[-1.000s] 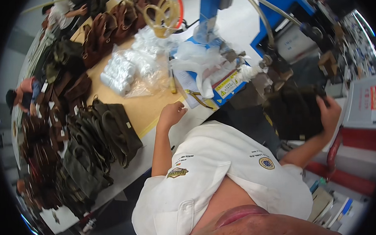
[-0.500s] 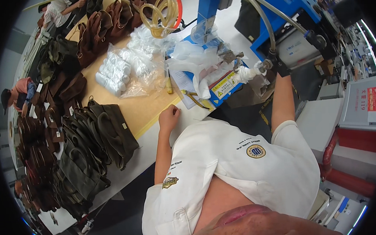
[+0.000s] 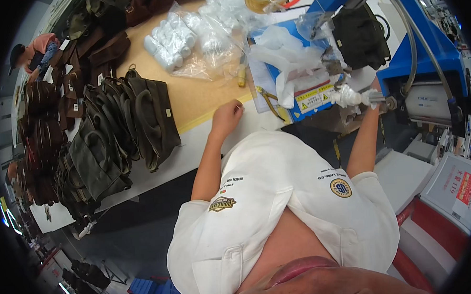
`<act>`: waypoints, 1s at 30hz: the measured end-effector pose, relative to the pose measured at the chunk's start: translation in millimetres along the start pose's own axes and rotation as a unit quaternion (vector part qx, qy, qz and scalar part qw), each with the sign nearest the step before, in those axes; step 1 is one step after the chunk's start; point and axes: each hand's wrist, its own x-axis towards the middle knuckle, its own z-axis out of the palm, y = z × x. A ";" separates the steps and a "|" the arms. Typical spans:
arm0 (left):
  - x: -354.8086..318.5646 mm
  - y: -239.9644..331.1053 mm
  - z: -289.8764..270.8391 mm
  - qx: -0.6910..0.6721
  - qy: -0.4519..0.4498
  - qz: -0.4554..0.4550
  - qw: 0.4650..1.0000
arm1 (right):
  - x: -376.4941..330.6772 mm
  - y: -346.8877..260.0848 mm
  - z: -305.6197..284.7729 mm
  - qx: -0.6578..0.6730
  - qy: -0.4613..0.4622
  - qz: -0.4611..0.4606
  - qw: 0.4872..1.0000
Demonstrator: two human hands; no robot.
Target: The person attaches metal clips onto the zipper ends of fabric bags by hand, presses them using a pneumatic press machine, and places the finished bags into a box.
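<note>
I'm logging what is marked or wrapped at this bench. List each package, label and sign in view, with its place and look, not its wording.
Clear plastic bags of white rolls: lying on the tan board, far side of the table.
Warning label: on the blue machine front, a white and yellow rectangle.
Red and white printed sheet: at the right edge, tilted.
Small pale tags: on the dark green bags at left.

A bag-making workshop or small factory floor, seen from above a worker in a white shirt. A long worktable (image 3: 202, 96) is crowded with rows of finished dark green handbags (image 3: 124, 131) and brown handbags (image 3: 40, 124), beside clear plastic packets of small white parts (image 3: 188, 38). A blue industrial machine (image 3: 425, 49) with hoses and a yellow warning label stands at the bench, a dark bag (image 3: 359, 36) mounted on it.
</note>
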 end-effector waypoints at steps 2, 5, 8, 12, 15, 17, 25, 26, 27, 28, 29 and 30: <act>-9.7 23.4 -27.3 0.004 0.110 0.020 0.994 | -31.8 -20.0 -14.4 0.022 0.015 -0.017 0.999; -18.9 45.4 -81.8 0.125 0.308 0.110 0.937 | -93.0 -37.8 -24.1 0.026 -0.077 -0.112 0.990; -31.2 63.6 -141.4 0.262 0.434 0.140 0.850 | -131.4 -30.3 -2.5 -0.075 -0.160 -0.364 0.915; -46.9 74.8 -175.9 0.453 0.466 -0.047 0.759 | -131.9 -60.6 27.9 -0.248 -0.222 -0.557 0.761; -61.1 56.4 -181.5 0.362 0.440 -0.092 0.817 | -129.0 -66.1 42.3 -0.338 -0.294 -0.524 0.724; -72.5 43.4 -181.7 0.266 0.431 -0.087 0.858 | -127.5 -67.9 51.0 -0.318 -0.299 -0.515 0.737; -71.1 27.3 -188.6 0.204 0.440 -0.104 0.868 | -112.1 -63.0 63.0 -0.222 -0.327 -0.419 0.817; -72.7 26.5 -192.9 0.204 0.457 -0.113 0.858 | -110.5 -65.6 65.4 -0.207 -0.332 -0.408 0.825; -73.7 25.8 -196.6 0.212 0.451 -0.127 0.857 | -109.6 -67.4 67.8 -0.195 -0.338 -0.397 0.831; -77.0 25.9 -199.7 0.220 0.445 -0.141 0.857 | -108.5 -70.9 71.1 -0.182 -0.343 -0.387 0.836; -81.2 33.1 -203.4 0.213 0.455 -0.163 0.849 | -109.5 -73.8 74.3 -0.167 -0.350 -0.380 0.840; -83.1 27.9 -204.5 0.213 0.473 -0.173 0.838 | -111.4 -74.9 74.6 -0.154 -0.356 -0.375 0.842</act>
